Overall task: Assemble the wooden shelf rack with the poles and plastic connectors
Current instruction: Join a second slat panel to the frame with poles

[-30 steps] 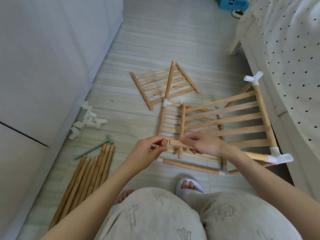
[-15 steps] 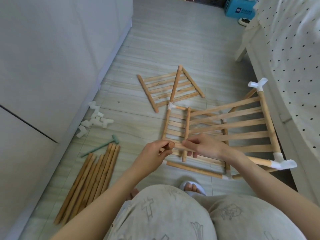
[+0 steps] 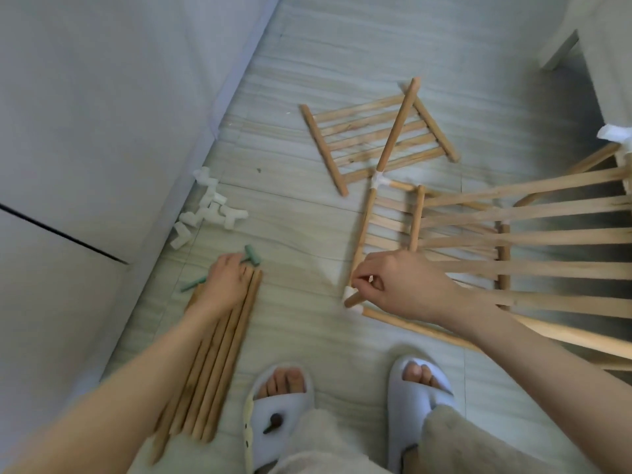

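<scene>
One view only, from the head, looking down at the floor; both hands have parted since half a second ago, when they met at the bare end of a pole in front of the knees. The left hand [image 3: 228, 284] has swung out to the left and now lies on the green mallet [image 3: 252, 255], at the far end of the loose poles [image 3: 219, 357]; its fingers look bent over the handle, but blur keeps me from saying whether it has closed on it. The right hand [image 3: 400, 285] stays at the middle, fingers curled round the pole end [image 3: 354, 299], which sits at a white plastic connector [image 3: 349, 293] on the near-left corner of the rack frame [image 3: 478, 254]; the frame spreads to the right, half raised. A spare slatted panel [image 3: 376, 138] lies flat farther off; the unused connectors [image 3: 208, 208] are heaped by the left wall [image 3: 102, 114], just beyond the mallet. The camera has also dipped, so two slippers [image 3: 278, 401] show at the near edge. The reach for the mallet suggests the pole would not seat by hand alone; the next step is probably to tap it home while the right hand steadies the joint.
</scene>
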